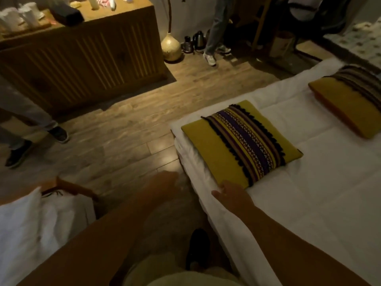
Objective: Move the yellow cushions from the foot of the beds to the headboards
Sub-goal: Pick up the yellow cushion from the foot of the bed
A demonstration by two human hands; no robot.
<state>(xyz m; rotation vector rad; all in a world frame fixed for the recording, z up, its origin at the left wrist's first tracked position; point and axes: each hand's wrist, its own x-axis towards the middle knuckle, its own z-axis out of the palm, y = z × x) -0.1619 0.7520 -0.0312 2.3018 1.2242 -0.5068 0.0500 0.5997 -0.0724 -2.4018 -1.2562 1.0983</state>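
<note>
While the right hand (233, 195) reaches open-fingered to the near corner of a yellow cushion (241, 144), touching its edge, cushion flat on the white bed (309, 193) near the foot; second cushion (350, 106) further along; left hand (162, 184) blurred over the floor (123, 131), grip unclear.
</note>
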